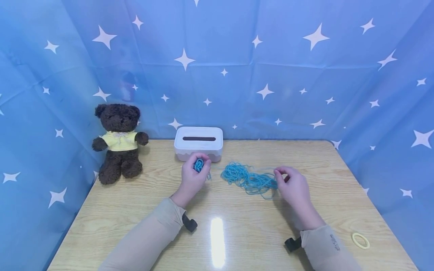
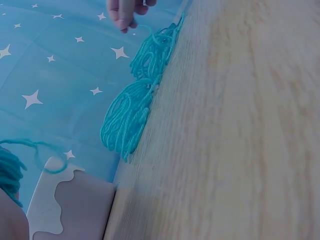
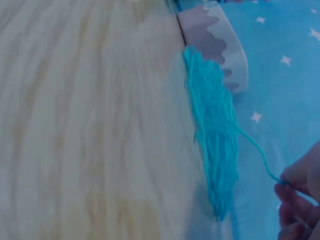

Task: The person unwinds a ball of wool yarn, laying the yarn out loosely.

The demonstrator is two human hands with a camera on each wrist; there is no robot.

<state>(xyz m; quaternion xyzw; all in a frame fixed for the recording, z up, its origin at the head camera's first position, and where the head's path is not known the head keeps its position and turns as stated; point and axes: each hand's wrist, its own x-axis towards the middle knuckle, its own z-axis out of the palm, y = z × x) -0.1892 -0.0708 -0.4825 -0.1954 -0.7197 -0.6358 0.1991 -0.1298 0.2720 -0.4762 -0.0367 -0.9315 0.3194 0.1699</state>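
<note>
A loose heap of turquoise yarn (image 1: pixel 249 180) lies on the table between the two hands. My left hand (image 1: pixel 194 174) grips a small wound bundle of the same yarn (image 1: pixel 198 165) in front of the tissue box. At the heap's right end, my right hand (image 1: pixel 294 187) pinches a single strand (image 3: pixel 257 150) between thumb and fingertips, drawn up from the heap. In the left wrist view, only part of the held bundle (image 2: pixel 9 175) shows at the left edge, with a loop of yarn trailing from it.
A white tissue box (image 1: pixel 199 145) with a dark slot stands at the table's back edge. To its left sits a brown teddy bear (image 1: pixel 119 145) in a yellow top. A pale yellow ring (image 1: pixel 360 241) lies near the right edge. Behind hangs a blue star-patterned curtain (image 1: pixel 223 37).
</note>
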